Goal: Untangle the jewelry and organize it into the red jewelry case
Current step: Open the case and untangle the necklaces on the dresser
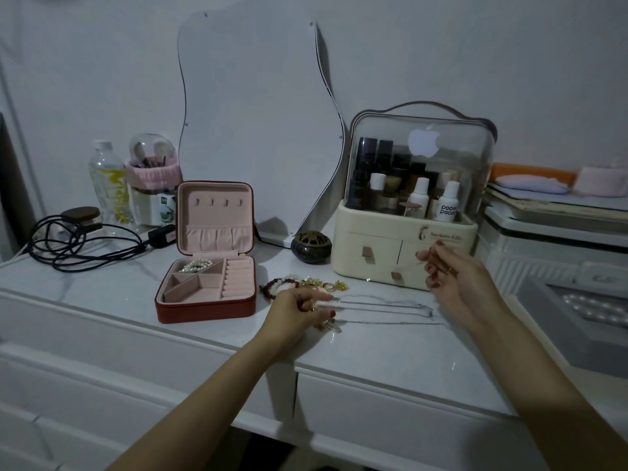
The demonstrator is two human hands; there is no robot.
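Note:
The red jewelry case (207, 309) stands open on the white dresser top, its pink lid upright. A pearl piece (196, 265) lies in its back left compartment. To the right of the case lie beaded bracelets (282, 286) and small gold pieces (326, 284). Thin silver chains (384, 312) stretch across the top in front of them. My left hand (299, 309) rests on the chains' left ends, fingertips pressing down. My right hand (455, 280) is raised above the chains' right ends, fingers pinched together; whether a thin chain hangs from it I cannot tell.
A cream cosmetics organizer (404, 253) with a clear dome stands behind my right hand. A dark round incense burner (311, 247) sits left of it. Black cables (78, 243), a water bottle (108, 185) and a brush holder (153, 188) are at the back left. A wavy mirror (258, 124) leans on the wall.

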